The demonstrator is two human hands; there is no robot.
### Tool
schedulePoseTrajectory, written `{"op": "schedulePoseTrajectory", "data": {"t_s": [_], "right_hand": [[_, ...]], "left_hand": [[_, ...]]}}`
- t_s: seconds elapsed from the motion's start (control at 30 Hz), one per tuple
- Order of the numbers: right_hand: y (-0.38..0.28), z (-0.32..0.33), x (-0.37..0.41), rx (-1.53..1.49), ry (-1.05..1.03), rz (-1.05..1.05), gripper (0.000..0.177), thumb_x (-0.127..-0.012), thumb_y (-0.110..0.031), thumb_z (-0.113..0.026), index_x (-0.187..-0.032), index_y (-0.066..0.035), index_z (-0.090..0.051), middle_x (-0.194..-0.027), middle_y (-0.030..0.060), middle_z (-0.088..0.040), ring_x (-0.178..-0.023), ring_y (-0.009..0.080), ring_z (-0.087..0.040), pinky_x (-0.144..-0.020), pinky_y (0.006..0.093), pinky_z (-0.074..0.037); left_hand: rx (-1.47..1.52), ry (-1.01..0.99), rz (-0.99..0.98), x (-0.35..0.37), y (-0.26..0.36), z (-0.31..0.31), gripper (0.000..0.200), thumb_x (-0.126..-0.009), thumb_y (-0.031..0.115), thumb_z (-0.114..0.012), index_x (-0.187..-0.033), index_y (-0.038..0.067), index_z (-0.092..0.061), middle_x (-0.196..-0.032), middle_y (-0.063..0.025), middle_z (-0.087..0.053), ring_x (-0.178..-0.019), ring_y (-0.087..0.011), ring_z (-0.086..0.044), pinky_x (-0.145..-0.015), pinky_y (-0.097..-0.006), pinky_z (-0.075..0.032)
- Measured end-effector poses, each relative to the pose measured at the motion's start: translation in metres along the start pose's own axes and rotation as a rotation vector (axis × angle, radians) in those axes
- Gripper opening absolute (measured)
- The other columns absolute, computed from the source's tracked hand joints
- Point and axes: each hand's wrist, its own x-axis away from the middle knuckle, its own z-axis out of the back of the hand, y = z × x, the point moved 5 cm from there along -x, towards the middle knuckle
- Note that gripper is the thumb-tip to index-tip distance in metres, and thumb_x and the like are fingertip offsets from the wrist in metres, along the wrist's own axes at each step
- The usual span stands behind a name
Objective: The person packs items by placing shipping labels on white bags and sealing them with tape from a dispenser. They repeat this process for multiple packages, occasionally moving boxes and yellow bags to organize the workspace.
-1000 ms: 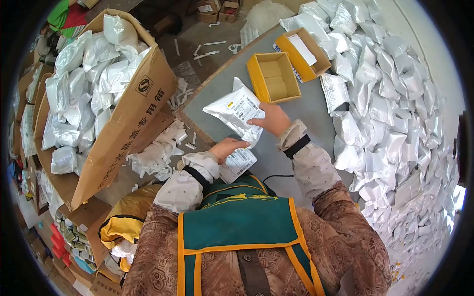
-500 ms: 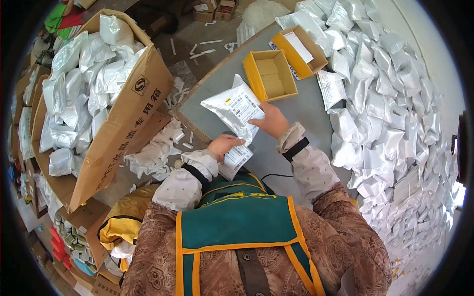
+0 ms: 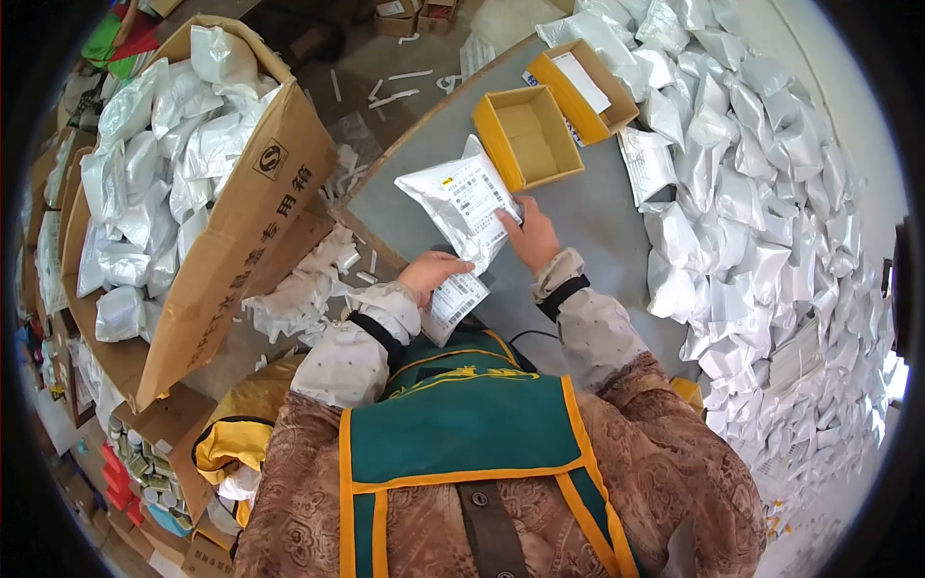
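Observation:
A silvery white plastic parcel [image 3: 458, 197] with a printed label lies tilted over the grey table. My right hand [image 3: 529, 234] grips its right edge, thumb on top near the label. My left hand [image 3: 431, 276] is closed at the parcel's lower end, where a smaller printed label sheet [image 3: 455, 302] hangs below the fingers. Whether that sheet is joined to the parcel cannot be made out. Just beyond the parcel stands an open yellow box [image 3: 529, 137], its inside bare cardboard.
Another yellow box [image 3: 583, 91] holding white paper stands behind the first on the grey table [image 3: 602, 217]. Silvery parcels [image 3: 742, 193] are heaped on the right. At left, a large carton [image 3: 236, 222] is filled with similar parcels. White paper scraps litter the floor.
The parcel has turned slightly more upright. My right hand has shifted a little down and right, and my left hand a little up and left, with the lower label sheet now more visible.

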Motion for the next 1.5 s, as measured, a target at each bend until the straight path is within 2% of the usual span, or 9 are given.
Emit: {"op": "schedulePoseTrajectory", "data": {"t_s": [0.27,0.57,0.67,0.8,1.0,1.2,1.33,1.43,1.5], "right_hand": [[0.009,-0.018,0.007,-0.222,0.202,0.181,0.029,-0.099,-0.018,-0.047,-0.124,-0.004,-0.049,-0.096,0.0273,-0.064,-0.088,0.0458,-0.061,-0.075,0.0454,-0.05],[0.012,-0.025,0.014,-0.464,-0.07,0.27,0.034,-0.095,-0.003,-0.045,-0.13,-0.004,-0.046,-0.092,0.013,-0.064,-0.085,0.0208,-0.063,-0.074,0.0325,-0.051],[0.023,-0.011,0.013,-0.361,0.155,0.172,0.023,-0.093,-0.003,-0.046,-0.115,0.0,-0.053,-0.088,0.0113,-0.063,-0.079,0.0187,-0.063,-0.072,0.0306,-0.051],[-0.021,-0.021,0.01,-0.669,-0.305,0.181,0.021,-0.09,-0.009,-0.045,-0.081,0.003,-0.06,-0.077,0.0085,-0.064,-0.068,0.0163,-0.061,-0.065,0.0279,-0.05],[0.025,-0.02,-0.025,-0.496,-0.127,-0.09,0.026,-0.091,-0.013,-0.044,-0.081,0.002,-0.064,-0.075,0.0089,-0.067,-0.068,0.0172,-0.064,-0.065,0.0275,-0.051],[-0.048,-0.035,0.008,-0.871,-0.484,-0.221,0.024,-0.088,-0.015,-0.049,-0.088,0.003,-0.065,-0.076,0.0121,-0.068,-0.068,0.0194,-0.065,-0.063,0.0329,-0.052],[-0.095,-0.005,-0.002,0.17,-0.315,0.291,0.026,-0.082,-0.009,-0.057,-0.104,0.002,-0.064,-0.099,0.016,-0.067,-0.083,0.0299,-0.065,-0.077,0.0367,-0.052],[-0.128,-0.008,-0.004,0.178,0.066,0.952,0.032,-0.084,-0.015,-0.059,-0.114,-0.003,-0.061,-0.115,0.0141,-0.063,-0.102,0.0316,-0.061,-0.09,0.0385,-0.048],[-0.118,-0.036,-0.011,0.424,-0.049,0.978,0.043,-0.087,-0.024,-0.059,-0.125,-0.006,-0.055,-0.135,0.0113,-0.051,-0.129,0.0312,-0.043,-0.106,0.0493,-0.034]], "left_hand": [[-0.051,0.061,0.051,0.007,0.003,-0.004,0.039,-0.083,0.021,-0.074,-0.108,-0.007,-0.062,-0.095,-0.0116,-0.07,-0.078,-0.018,-0.069,-0.068,-0.0288,-0.055],[0.04,-0.007,-0.021,-0.011,-0.011,0.005,0.033,-0.084,0.013,-0.073,-0.112,-0.002,-0.062,-0.1,-0.0105,-0.07,-0.083,-0.0191,-0.069,-0.074,-0.032,-0.056],[0.051,0.006,-0.02,-0.001,-0.006,0.004,0.03,-0.083,0.012,-0.073,-0.109,-0.001,-0.064,-0.098,-0.0106,-0.07,-0.083,-0.0192,-0.069,-0.074,-0.0319,-0.056],[0.04,-0.006,0.018,-0.004,-0.009,0.009,0.03,-0.083,0.012,-0.074,-0.108,-0.001,-0.064,-0.096,-0.0107,-0.07,-0.08,-0.0192,-0.069,-0.073,-0.0317,-0.056],[0.023,0.04,-0.004,0.001,0.004,0.005,0.031,-0.082,0.013,-0.075,-0.107,-0.002,-0.064,-0.094,-0.0098,-0.07,-0.077,-0.0189,-0.069,-0.069,-0.0315,-0.056],[0.012,0.008,-0.028,0.005,-0.002,0.013,0.031,-0.08,0.014,-0.076,-0.104,-0.003,-0.065,-0.093,-0.0087,-0.07,-0.076,-0.0177,-0.069,-0.068,-0.0296,-0.055],[-0.081,0.112,-0.049,0.011,-0.004,0.019,0.028,-0.079,0.015,-0.078,-0.098,-0.002,-0.067,-0.091,-0.009,-0.071,-0.075,-0.0165,-0.068,-0.063,-0.0287,-0.053],[-0.051,0.061,-0.091,0.013,-0.004,0.02,0.027,-0.077,0.016,-0.079,-0.096,-0.002,-0.068,-0.09,-0.01,-0.071,-0.075,-0.0164,-0.068,-0.062,-0.0294,-0.053],[-0.102,0.11,-0.098,0.017,0.0,0.018,0.027,-0.076,0.015,-0.08,-0.094,-0.002,-0.069,-0.089,-0.0106,-0.071,-0.074,-0.0165,-0.068,-0.062,-0.0292,-0.053]]}}
